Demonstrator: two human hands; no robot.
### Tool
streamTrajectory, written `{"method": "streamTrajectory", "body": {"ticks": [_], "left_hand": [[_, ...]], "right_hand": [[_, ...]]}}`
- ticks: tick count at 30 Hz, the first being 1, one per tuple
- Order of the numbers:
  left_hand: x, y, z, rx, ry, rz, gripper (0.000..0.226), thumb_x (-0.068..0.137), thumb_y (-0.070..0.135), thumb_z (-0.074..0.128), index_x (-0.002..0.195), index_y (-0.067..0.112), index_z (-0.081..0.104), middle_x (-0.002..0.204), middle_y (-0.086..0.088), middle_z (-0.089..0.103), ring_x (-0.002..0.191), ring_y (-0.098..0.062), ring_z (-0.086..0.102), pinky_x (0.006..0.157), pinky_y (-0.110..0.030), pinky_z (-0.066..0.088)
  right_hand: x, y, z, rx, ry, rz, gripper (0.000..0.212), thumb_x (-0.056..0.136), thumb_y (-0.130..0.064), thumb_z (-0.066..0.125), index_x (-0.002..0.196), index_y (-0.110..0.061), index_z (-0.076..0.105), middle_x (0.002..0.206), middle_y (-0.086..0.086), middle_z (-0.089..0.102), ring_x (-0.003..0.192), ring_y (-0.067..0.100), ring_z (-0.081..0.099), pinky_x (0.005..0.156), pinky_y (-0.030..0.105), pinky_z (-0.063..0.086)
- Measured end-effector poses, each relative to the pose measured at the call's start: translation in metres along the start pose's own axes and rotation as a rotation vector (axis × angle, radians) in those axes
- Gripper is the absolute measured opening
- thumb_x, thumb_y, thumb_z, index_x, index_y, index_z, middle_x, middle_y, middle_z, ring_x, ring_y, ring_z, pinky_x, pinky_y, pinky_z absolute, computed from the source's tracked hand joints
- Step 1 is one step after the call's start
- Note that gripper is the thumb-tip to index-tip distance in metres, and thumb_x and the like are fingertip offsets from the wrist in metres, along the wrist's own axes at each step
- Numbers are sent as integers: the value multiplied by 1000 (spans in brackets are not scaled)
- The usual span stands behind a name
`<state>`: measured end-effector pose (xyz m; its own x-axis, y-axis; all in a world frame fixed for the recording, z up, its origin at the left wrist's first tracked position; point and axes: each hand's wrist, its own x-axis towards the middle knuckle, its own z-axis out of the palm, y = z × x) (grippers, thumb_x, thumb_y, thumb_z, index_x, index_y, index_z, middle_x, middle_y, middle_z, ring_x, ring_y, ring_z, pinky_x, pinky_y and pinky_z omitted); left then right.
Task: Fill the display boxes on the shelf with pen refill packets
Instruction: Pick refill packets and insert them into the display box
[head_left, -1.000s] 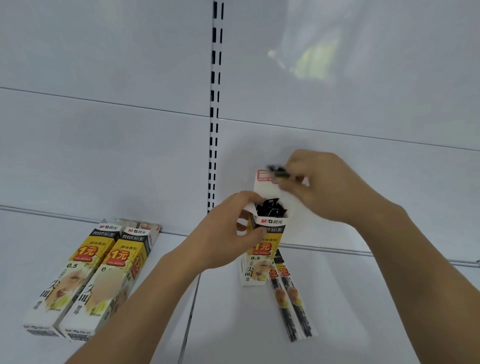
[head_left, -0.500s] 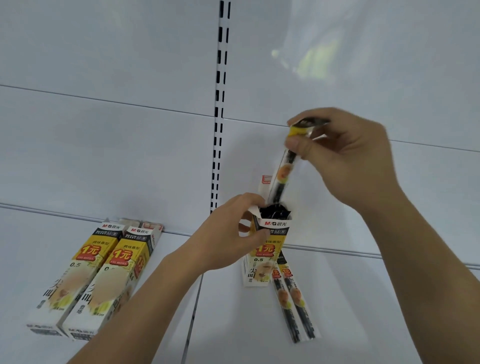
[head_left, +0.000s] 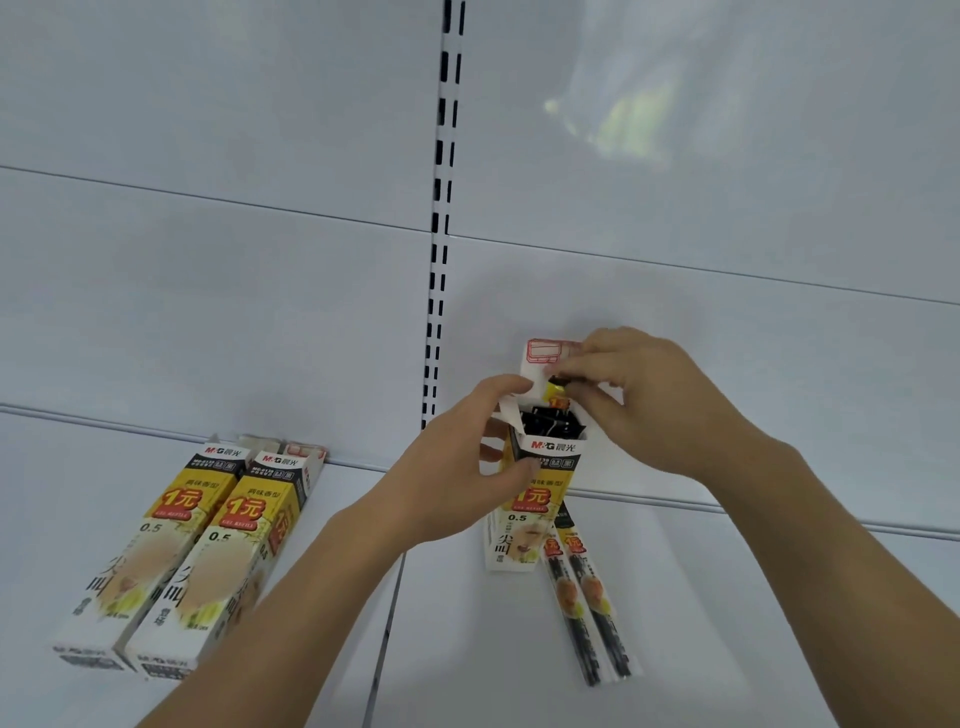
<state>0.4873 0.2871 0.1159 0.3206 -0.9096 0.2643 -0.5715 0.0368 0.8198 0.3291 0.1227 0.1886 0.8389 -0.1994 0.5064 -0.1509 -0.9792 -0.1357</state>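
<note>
An open yellow-and-white display box (head_left: 524, 525) stands upright on the white shelf (head_left: 467, 649), with dark refill tops showing at its mouth. My left hand (head_left: 457, 467) grips its upper left side. My right hand (head_left: 639, 400) pinches the yellow top of a refill packet (head_left: 557, 395) that is sunk almost fully into the box, in front of the raised lid flap (head_left: 540, 358). Two loose refill packets (head_left: 587, 597) lie flat on the shelf just right of the box.
Two closed display boxes of the same kind (head_left: 171, 561) lie side by side at the left of the shelf. A slotted upright (head_left: 441, 234) runs down the white back panel. A seam (head_left: 384, 639) divides the shelf board beneath my left forearm.
The packet that my right hand held high above the box has gone down into it. My right hand dropped with it to the box mouth. My left hand kept its grip.
</note>
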Motion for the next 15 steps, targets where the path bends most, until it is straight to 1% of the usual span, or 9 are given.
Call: {"method": "streamTrajectory", "body": {"ticks": [2, 3, 5, 7, 9, 10, 12, 15], "left_hand": [[0, 0, -1, 5, -3, -1, 64, 95, 32, 76, 145, 45, 38, 124, 19, 66, 115, 0, 63, 98, -29, 58], [1, 0, -1, 6, -1, -1, 64, 95, 32, 76, 145, 45, 39, 125, 19, 66, 115, 0, 63, 98, -29, 58], [0, -1, 0, 6, 5, -3, 65, 95, 32, 76, 146, 45, 39, 125, 20, 66, 115, 2, 62, 98, -28, 58], [0, -1, 0, 2, 18, 4, 65, 95, 31, 76, 147, 44, 39, 124, 19, 65, 115, 2, 62, 97, -26, 58], [0, -2, 1, 4, 24, 11, 64, 95, 31, 76, 148, 42, 40, 126, 19, 65, 115, 2, 62, 97, -26, 58], [0, -2, 1, 8, 25, 13, 64, 96, 31, 76, 148, 41, 40, 128, 20, 63, 116, 2, 62, 98, -27, 58], [0, -3, 2, 15, 23, 15, 66, 95, 30, 76, 150, 39, 41, 132, 22, 60, 117, 3, 61, 98, -29, 58], [0, -2, 3, 15, 24, 21, 67, 95, 29, 77, 150, 40, 41, 132, 23, 60, 117, 4, 60, 97, -28, 59]], "right_hand": [[-3, -3, -2, -42, 8, 14, 32, 97, -13, 71, 127, -25, 72, 101, -13, 71, 90, 11, 59, 80, 32, 53], [-3, -5, -5, -57, 38, -2, 31, 97, -12, 70, 125, -24, 72, 103, -12, 73, 91, 13, 62, 79, 35, 54], [-4, -7, -4, -84, 61, -63, 22, 96, -11, 69, 115, -20, 78, 102, -6, 76, 94, 20, 65, 80, 36, 55], [-7, -9, 2, -82, 0, -59, 22, 94, -17, 63, 107, -20, 81, 97, -5, 73, 95, 20, 61, 80, 36, 54], [-10, -12, 8, -33, -68, 12, 32, 95, -28, 54, 109, -21, 82, 97, -6, 67, 100, 17, 56, 81, 34, 52], [-10, -12, 9, -14, -86, 50, 37, 96, -32, 50, 110, -22, 82, 100, -6, 63, 104, 16, 52, 84, 32, 48], [-10, -14, 6, 25, -125, 130, 43, 98, -37, 44, 110, -23, 82, 111, -5, 54, 115, 14, 43, 93, 28, 40], [-8, -19, 3, 83, -197, 240, 47, 98, -39, 38, 109, -25, 81, 129, -9, 42, 129, 9, 30, 105, 31, 37]]}}
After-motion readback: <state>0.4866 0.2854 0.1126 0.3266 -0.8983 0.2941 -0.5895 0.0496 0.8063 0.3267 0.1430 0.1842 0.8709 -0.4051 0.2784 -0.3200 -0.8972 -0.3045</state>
